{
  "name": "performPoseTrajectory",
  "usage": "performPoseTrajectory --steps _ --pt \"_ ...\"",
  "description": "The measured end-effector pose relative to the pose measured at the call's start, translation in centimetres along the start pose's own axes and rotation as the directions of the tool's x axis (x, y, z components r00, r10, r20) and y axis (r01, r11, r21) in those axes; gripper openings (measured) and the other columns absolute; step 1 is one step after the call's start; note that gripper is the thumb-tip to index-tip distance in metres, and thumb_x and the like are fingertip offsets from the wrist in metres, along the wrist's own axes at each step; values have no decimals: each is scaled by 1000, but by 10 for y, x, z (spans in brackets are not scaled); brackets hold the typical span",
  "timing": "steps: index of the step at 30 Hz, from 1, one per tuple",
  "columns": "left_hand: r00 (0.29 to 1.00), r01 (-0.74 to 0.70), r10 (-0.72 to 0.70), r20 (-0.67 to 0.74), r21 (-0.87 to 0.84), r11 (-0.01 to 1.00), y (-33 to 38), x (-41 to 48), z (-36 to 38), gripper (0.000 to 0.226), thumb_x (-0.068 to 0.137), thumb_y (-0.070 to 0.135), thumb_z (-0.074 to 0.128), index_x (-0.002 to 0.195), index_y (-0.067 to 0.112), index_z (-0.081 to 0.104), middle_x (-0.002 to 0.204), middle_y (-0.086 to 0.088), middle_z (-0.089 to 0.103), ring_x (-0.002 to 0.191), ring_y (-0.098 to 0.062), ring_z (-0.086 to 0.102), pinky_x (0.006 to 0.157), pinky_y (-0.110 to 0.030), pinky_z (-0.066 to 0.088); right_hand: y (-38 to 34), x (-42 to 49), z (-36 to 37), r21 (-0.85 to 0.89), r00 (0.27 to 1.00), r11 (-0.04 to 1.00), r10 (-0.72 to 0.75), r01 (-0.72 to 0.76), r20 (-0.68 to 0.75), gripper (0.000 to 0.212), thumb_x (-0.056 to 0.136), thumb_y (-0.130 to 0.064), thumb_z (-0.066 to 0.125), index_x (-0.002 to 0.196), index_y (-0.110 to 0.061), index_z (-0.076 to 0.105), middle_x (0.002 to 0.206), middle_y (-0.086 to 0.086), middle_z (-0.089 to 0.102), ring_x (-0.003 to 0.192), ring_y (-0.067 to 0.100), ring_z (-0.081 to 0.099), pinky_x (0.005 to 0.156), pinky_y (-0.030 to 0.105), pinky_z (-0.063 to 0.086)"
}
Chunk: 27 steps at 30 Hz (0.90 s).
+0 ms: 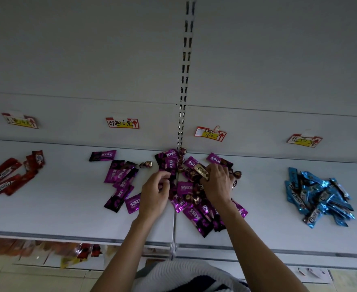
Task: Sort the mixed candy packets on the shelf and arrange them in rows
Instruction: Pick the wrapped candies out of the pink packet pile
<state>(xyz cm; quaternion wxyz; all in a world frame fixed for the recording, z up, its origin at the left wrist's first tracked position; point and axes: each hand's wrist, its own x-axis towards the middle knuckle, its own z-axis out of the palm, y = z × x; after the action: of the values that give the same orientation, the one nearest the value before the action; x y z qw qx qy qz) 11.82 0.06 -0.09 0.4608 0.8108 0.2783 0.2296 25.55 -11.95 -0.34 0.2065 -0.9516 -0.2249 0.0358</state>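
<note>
Candy packets (186, 187) lie mixed in a heap (196, 213) right under both hands, on the white shelf (68, 209). The right hand (216, 182) pinches a brown Choco packet (201, 171) btwn thumb & fingers, at the far side of the heap. The left hand (155, 193) has its fingers curled in at the edge of a purple packet. I can't tell if it grips it or only touches it.

Done so far, I think: 3 groups are pulled out.
- Red packets (11, 178) sit far to the left of the left hand.
- Purple KISS packets (120, 180) sit just left of the left hand.
- Blue packets (318, 197) sit well to the right of the right hand.

None is in neat rows yet. They lie crooked & on top of each other.

Left to do: the heap has lots of purple KISS ones in it, plus small round sweets (146, 164) in dark shiny wrap. Sorting looks approx. half done, and the rows are not begun.

Writing: "KISS" is on the purple ones, and "Choco" is on the brown one & on some blue ones. Price tags (122, 123) hang on the back wall past the hands, hand-written w/ red arrows. One ends in "6元". The one nearest the right hand says "10". The other 2 are too blurry to read.
</note>
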Motion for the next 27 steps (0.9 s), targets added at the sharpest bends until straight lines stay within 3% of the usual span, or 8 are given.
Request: performPoseTrajectory --steps 2,6,8,11,16,20,24,27 --pt "1000 9 -9 18 1 1000 0 -6 -3 20 92 5 51 107 12 61 103 6 61 93 0 55 78 -5 41 -1 -4 -1 68 997 997 -37 42 -67 28 82 -11 63 110 -11 64 115 5 60 113 24 47 98 42 31" --pt "997 25 -21 80 -48 999 12 -19 -8 21 92 3 51 103 18 60 99 10 61 92 7 55 79 -4 42 -1 -21 -14 333 966 936 -25 113 -258 18 79 1 67 95 -7 73 98 9 67 92 26 60 82 44 49" --pt "995 26 -18 101 -71 997 21 -22 -9 21 92 3 51 103 19 60 99 11 61 94 5 56 79 -5 44 -2 -30 -28 428 966 900 33 83 -255 18 85 -2 63 100 -7 71 101 6 67 89 19 62 78 27 51" --pt "994 -12 23 111 -93 996 39 -23 -10 21 92 6 52 105 20 60 100 13 61 96 5 57 79 -7 45 1 -47 -53 538 970 841 87 51 -229 17 86 -3 61 98 -9 71 88 0 68 71 0 57 61 3 40" --pt "992 -39 58 115 -160 986 76 -43 4 18 92 11 52 104 21 61 101 14 63 94 8 56 79 -7 43 25 -97 -94 706 939 700 304 -106 -161 15 87 -10 60 90 -22 68 77 -14 65 64 -7 55 56 5 38" --pt "979 -1 50 198 -241 970 117 -73 43 18 93 12 52 102 23 61 100 14 62 92 10 55 73 -3 40 78 -144 -124 736 890 649 432 -193 -147 8 87 -14 63 89 -20 67 78 -6 65 64 -8 53 53 6 39" --pt "939 31 79 333 -314 949 157 -115 100 22 91 7 54 96 27 63 100 11 64 91 5 58 75 -6 43 148 -204 -160 752 804 619 555 -227 -214 10 86 -9 63 87 -17 69 73 0 63 60 0 50 50 8 38" --pt "910 32 111 400 -335 942 186 -146 148 26 91 5 53 92 29 63 99 12 66 94 -2 59 78 -10 44 205 -245 -187 750 699 613 649 -247 -301 17 84 -6 65 80 -22 68 67 -7 64 61 6 51 51 9 36"
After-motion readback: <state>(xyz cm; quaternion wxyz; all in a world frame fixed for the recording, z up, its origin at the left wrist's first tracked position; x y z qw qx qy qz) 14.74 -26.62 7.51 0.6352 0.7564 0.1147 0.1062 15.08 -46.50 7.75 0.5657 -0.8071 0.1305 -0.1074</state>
